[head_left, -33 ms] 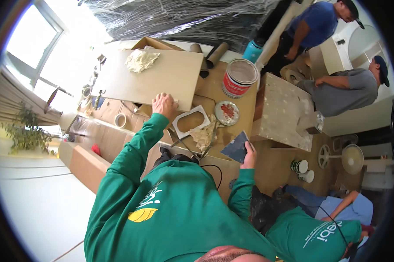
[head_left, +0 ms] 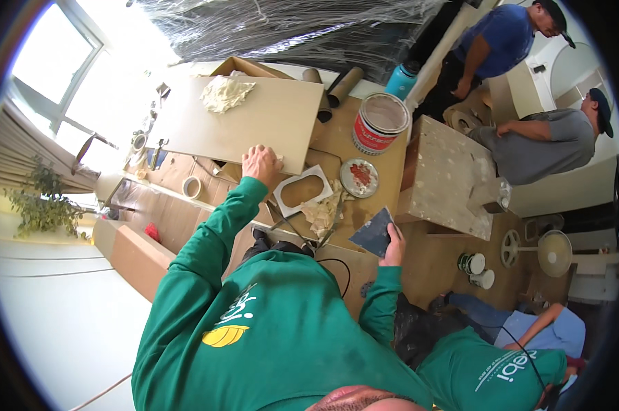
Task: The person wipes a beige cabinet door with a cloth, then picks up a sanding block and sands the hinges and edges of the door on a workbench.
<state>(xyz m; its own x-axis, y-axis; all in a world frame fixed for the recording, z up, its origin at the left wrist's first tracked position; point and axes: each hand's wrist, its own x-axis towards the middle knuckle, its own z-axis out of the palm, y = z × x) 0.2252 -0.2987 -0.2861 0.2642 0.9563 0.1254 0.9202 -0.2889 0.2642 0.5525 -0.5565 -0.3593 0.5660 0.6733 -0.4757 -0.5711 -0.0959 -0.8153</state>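
A flat beige board (head_left: 255, 116) lies at the far left, with a crumpled cream cloth (head_left: 226, 94) on top. My left hand (head_left: 260, 164) presses on the board's near edge, fingers bent and close together. Something small and pale shows beside its fingertips; what it is I cannot make out. My right hand (head_left: 393, 246) is closed around a dark grey sheet, which looks like sandpaper (head_left: 373, 230), held in front of my body. A white frame with a rounded opening (head_left: 283, 203) and crumpled tan paper (head_left: 321, 220) lie between my two hands.
An open paint bucket (head_left: 374, 140), a round lid with red bits (head_left: 368, 193) and a blue bottle (head_left: 401, 82) stand beyond my right hand. A spattered box-shaped stand (head_left: 422, 188) is further right. Two people stand at the far right; another in green is at the lower right.
The whole view shifts very slightly. Both hands keep their places, the left on the board and the right around the sandpaper.
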